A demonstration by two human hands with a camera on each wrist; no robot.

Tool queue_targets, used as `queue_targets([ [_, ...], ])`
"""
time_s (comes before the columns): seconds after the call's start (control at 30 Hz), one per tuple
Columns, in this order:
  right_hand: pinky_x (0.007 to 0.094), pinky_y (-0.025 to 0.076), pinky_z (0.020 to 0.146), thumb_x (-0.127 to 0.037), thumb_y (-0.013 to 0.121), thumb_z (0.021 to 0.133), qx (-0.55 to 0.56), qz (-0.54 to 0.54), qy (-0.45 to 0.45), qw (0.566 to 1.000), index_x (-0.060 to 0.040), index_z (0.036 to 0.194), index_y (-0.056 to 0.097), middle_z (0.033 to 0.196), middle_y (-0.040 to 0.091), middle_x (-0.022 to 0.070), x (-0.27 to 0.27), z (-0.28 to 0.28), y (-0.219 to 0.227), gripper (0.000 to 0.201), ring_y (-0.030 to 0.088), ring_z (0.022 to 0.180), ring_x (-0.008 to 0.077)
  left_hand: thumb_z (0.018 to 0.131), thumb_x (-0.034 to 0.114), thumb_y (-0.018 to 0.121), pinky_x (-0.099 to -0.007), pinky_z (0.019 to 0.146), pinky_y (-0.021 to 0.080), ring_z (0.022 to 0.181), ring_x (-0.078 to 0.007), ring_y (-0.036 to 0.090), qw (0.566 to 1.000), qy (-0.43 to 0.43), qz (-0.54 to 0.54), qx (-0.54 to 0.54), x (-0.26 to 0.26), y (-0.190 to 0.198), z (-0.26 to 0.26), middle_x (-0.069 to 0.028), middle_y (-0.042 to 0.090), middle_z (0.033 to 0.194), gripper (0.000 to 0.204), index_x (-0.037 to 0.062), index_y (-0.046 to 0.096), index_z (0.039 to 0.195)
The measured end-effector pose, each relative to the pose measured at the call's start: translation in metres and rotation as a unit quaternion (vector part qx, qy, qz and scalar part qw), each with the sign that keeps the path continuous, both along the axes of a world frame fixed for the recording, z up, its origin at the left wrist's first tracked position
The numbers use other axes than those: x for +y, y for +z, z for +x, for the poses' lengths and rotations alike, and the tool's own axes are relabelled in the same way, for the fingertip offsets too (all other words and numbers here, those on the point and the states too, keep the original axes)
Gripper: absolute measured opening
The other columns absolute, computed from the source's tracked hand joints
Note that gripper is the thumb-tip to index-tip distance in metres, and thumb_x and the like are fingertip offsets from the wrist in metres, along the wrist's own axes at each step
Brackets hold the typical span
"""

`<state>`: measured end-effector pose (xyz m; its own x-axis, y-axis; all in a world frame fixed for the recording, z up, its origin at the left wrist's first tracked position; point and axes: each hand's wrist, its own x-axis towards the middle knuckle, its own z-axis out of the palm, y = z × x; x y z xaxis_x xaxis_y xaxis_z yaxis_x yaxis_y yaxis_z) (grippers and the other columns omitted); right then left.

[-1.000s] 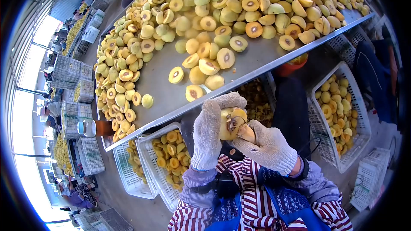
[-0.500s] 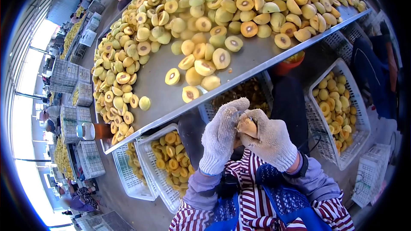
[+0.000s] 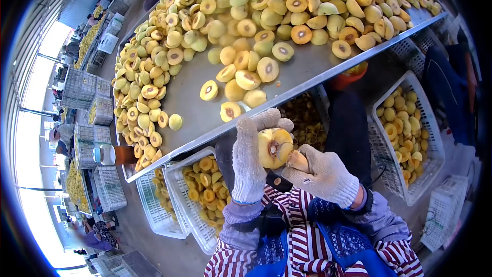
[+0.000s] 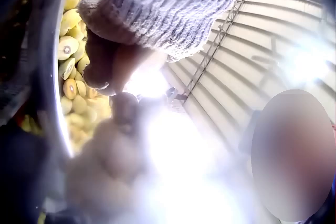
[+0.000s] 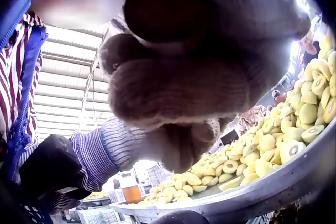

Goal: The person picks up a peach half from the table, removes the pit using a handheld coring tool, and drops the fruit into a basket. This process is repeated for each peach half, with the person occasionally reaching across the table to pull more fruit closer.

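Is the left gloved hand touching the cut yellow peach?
Touching: the head view shows the left hand holding the cut yellow peach, with gloved fingers around its far edge.

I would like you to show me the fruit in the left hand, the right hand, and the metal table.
Fruit (image 3: pixel 267 147): head view, yellow surface.
Right hand (image 3: pixel 324 175): head view, gloved middle.
Metal table (image 3: pixel 190 102): head view, bare top.

From above, the head camera looks forward and down on the left hand (image 3: pixel 249 159), right hand (image 3: pixel 328 177) and counter (image 3: pixel 192 97). Each wrist camera sits close at its hand, tilted up toward the roof (image 4: pixel 252 50); all three views share the counter's near edge.
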<state>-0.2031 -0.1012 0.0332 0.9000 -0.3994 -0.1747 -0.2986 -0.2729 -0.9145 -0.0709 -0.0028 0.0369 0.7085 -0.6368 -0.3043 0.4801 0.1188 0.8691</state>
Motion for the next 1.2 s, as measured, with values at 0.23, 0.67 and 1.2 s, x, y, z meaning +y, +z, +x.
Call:
queue_targets([
  [0.23,0.0444,0.052,0.058,-0.045,0.067,0.088,0.028,-0.038,0.025,0.999,-0.0072,0.093,0.058,0.07,0.065,0.0175,0.004,0.002,-0.003,0.04,0.066,0.066,0.0386,0.097,0.067,0.038,-0.0337,0.093,0.053,0.103,-0.0248,0.065,0.997,-0.027,0.009,-0.075,0.004,0.004,-0.009,-0.0198,0.065,0.116,0.083,-0.0083,0.057,0.126],
  [0.67,0.0382,0.053,0.078,-0.04,0.064,0.092,0.086,0.161,0.096,0.978,-0.0057,0.113,0.06,0.095,0.069,0.018,0.002,-0.004,-0.003,0.041,0.069,0.089,0.0337,0.098,0.064,0.04,-0.0343,0.088,0.052,0.096,-0.0246,0.065,0.94,-0.148,0.113,-0.287,0.003,0.02,-0.001,-0.0163,0.069,0.104,0.074,-0.0036,0.066,0.112],
  [1.2,0.035,0.052,0.077,-0.032,0.065,0.093,0.097,0.313,0.087,0.941,-0.0035,0.106,0.062,0.088,0.069,0.0102,-0.007,-0.009,0.0,0.031,0.067,0.083,0.022,0.101,0.041,0.051,-0.0328,0.088,0.051,0.098,-0.0203,0.065,0.931,-0.051,0.082,-0.352,0.005,-0.003,-0.026,-0.013,0.067,0.111,0.05,-0.0033,0.061,0.12],
])
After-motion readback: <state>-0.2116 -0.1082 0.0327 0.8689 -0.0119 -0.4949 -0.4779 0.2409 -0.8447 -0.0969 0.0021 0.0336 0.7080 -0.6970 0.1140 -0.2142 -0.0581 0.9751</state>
